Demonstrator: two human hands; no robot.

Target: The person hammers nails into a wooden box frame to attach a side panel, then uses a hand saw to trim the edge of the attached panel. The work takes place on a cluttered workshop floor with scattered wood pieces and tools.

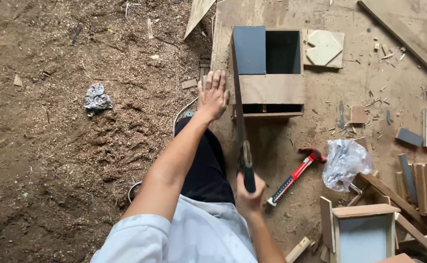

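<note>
The wooden box (271,73) at upper centre was tan, with one dark grey panel. The hammer (296,175) at centre right had a red head and a red, black and white handle. The saw handle (246,168) was black. The crumpled rag (97,97) at upper left was grey-white.

Right hand (249,195) sawing wooden box (271,83)
</note>
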